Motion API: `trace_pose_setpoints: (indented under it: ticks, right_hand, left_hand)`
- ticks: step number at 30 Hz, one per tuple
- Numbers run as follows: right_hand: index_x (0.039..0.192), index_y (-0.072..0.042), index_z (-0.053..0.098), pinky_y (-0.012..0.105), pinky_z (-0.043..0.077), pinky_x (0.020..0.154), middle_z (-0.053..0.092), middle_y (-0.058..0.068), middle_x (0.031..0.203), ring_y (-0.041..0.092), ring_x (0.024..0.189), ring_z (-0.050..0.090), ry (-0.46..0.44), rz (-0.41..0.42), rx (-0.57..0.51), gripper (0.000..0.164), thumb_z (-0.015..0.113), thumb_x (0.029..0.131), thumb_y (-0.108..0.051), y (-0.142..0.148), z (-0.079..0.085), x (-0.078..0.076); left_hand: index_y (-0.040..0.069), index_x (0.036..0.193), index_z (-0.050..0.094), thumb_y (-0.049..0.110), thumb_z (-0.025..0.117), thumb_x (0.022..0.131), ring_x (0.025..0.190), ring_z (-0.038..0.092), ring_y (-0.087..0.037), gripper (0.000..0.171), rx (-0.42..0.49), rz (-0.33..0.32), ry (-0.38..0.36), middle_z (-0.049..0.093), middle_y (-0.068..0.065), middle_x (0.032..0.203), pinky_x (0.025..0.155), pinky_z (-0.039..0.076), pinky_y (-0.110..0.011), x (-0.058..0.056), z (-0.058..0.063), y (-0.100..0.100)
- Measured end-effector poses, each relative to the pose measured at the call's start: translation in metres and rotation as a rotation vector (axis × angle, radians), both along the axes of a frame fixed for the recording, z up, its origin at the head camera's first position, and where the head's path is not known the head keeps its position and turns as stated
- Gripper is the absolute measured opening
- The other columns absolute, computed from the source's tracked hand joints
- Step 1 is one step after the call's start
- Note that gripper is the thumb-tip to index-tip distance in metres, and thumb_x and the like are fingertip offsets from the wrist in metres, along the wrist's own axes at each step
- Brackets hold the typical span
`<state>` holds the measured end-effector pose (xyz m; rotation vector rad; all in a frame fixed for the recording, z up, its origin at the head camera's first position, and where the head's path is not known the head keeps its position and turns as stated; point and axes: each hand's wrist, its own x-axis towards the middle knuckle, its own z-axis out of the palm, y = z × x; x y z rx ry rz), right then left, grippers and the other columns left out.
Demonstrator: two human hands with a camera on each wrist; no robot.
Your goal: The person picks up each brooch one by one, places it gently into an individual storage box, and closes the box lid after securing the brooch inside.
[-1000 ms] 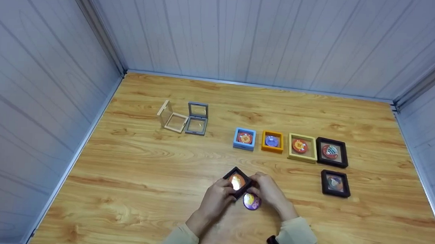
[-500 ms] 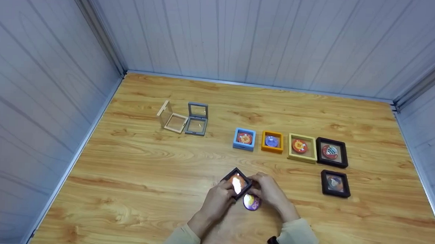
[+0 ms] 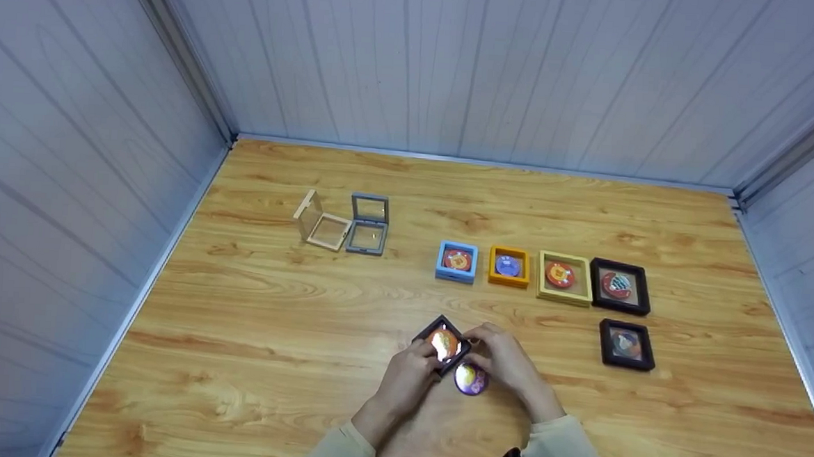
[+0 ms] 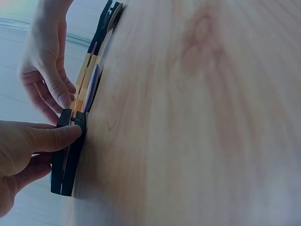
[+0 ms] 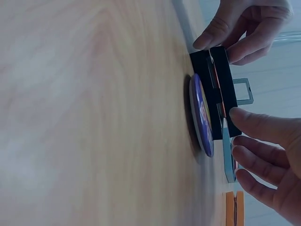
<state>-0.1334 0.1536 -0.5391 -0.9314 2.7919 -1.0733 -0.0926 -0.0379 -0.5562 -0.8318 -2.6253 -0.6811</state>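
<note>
In the head view my left hand (image 3: 405, 378) holds a small black square display frame (image 3: 421, 335), thumb on one side edge and fingers on the other. A round orange badge (image 3: 445, 343) shows behind its clear window under a bright glare. My right hand (image 3: 504, 362) has its thumb and fingertips at the frame's right corner. From the wrist views, the frame's two halves (image 4: 69, 167) lie nearly together, with a narrow gap between them. A purple and yellow round badge (image 3: 471, 379) lies on the table beside that corner, below the right fingertips.
Beige (image 3: 329, 231) and grey (image 3: 367, 237) display frames stand unfolded at the back left. Filled frames in blue (image 3: 456, 276), orange (image 3: 509, 281), yellow (image 3: 563, 299) and black (image 3: 643, 289) line the right side, with another black frame (image 3: 646, 345) in front. White panels (image 3: 457, 71) wall the table.
Both hands stay almost in place on the black display frame. The frame has tilted a little, so the glare on its window shifts. The purple badge lies where it was.
</note>
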Motion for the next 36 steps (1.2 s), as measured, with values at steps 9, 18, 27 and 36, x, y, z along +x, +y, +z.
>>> trace_pose_setpoints:
  ticks: [9, 18, 27, 36]
  right_hand:
    - [0.088, -0.005, 0.068, 0.030, 0.048, 0.068, 0.057, 0.002, 0.083, 0.015, 0.076, 0.056, -0.005, 0.009, -0.032, 0.016, 0.071, 0.072, -0.005, -0.001, -0.005, 0.003]
    - [0.086, -0.007, 0.067, 0.029, 0.047, 0.068, 0.058, -0.001, 0.082, 0.013, 0.075, 0.055, -0.011, -0.035, -0.012, 0.013, 0.070, 0.074, -0.008, 0.001, -0.003, 0.003]
    - [0.086, -0.006, 0.068, 0.029, 0.048, 0.069, 0.058, -0.001, 0.081, 0.014, 0.075, 0.056, -0.048, -0.108, 0.000, 0.014, 0.070, 0.072, -0.008, 0.011, -0.002, 0.002]
    - [0.086, -0.008, 0.068, 0.032, 0.047, 0.069, 0.058, -0.002, 0.080, 0.013, 0.073, 0.055, -0.060, -0.170, 0.030, 0.013, 0.070, 0.073, -0.008, 0.024, -0.002, 0.002]
  left_hand:
    - [0.008, 0.081, 0.067, 0.009, 0.073, 0.066, 0.084, 0.053, -0.014, 0.017, -0.006, -0.025, -0.036, 0.059, -0.003, 0.092, 0.067, 0.047, -0.023, 0.002, 0.002, -0.003]
    - [0.003, 0.093, 0.064, 0.015, 0.068, 0.077, 0.092, 0.055, -0.018, 0.021, 0.099, -0.039, -0.006, 0.059, -0.007, 0.098, 0.080, 0.045, -0.028, 0.002, 0.001, -0.010]
    - [0.002, 0.099, 0.063, 0.013, 0.062, 0.081, 0.086, 0.056, -0.017, 0.021, 0.092, 0.036, -0.041, 0.059, -0.005, 0.092, 0.078, 0.047, -0.028, -0.003, 0.006, -0.025]
    - [0.000, 0.093, 0.064, 0.010, 0.064, 0.080, 0.079, 0.057, -0.018, 0.017, 0.072, 0.100, -0.001, 0.060, -0.006, 0.085, 0.070, 0.049, -0.028, -0.020, 0.012, -0.046]
